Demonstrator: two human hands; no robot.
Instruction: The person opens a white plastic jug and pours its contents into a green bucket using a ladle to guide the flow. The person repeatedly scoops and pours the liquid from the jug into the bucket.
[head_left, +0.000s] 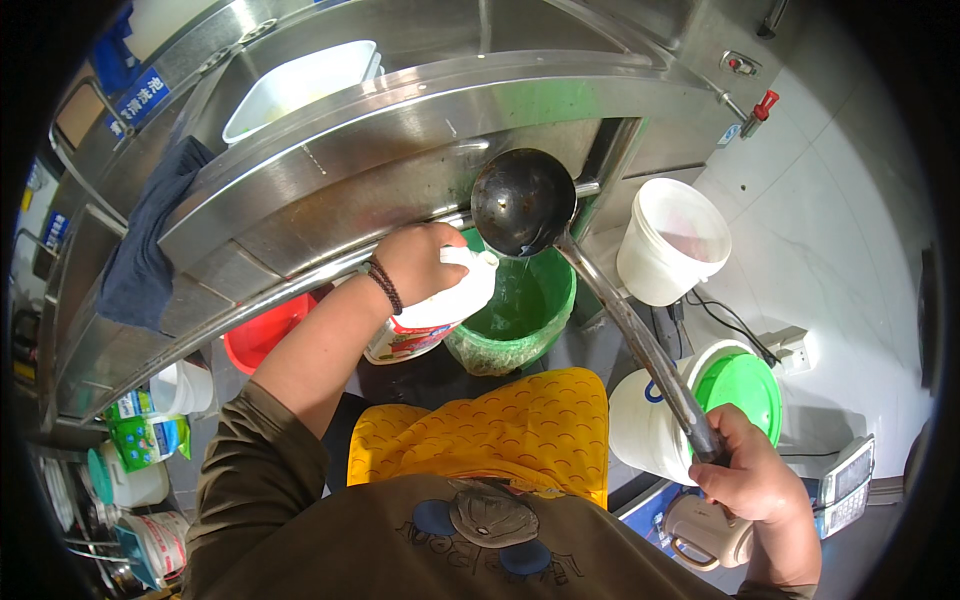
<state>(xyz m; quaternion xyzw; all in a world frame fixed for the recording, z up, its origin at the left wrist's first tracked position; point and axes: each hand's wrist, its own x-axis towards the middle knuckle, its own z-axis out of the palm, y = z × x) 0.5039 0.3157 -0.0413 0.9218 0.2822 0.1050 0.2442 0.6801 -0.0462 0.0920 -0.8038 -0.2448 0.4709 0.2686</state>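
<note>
My left hand (420, 266), with a beaded bracelet at the wrist, grips a white plastic jug (469, 289) with a red printed label. The jug is tilted, its mouth close to the bowl of a large dark metal ladle (523, 201). My right hand (750, 465) holds the far end of the ladle's long handle. Below the ladle stands a green plastic bucket (517, 341) with a stained outside. Liquid seems to run down from the ladle into the bucket. What the ladle holds cannot be told for certain.
A stainless steel sink counter (420, 120) curves across the front, with a dark cloth (154, 240) over its edge. A red basin (262, 330) stands at left. At right are a white bucket (667, 247), a white tub with a green lid (739, 394), a beige kettle (705, 529) and a scale (846, 480).
</note>
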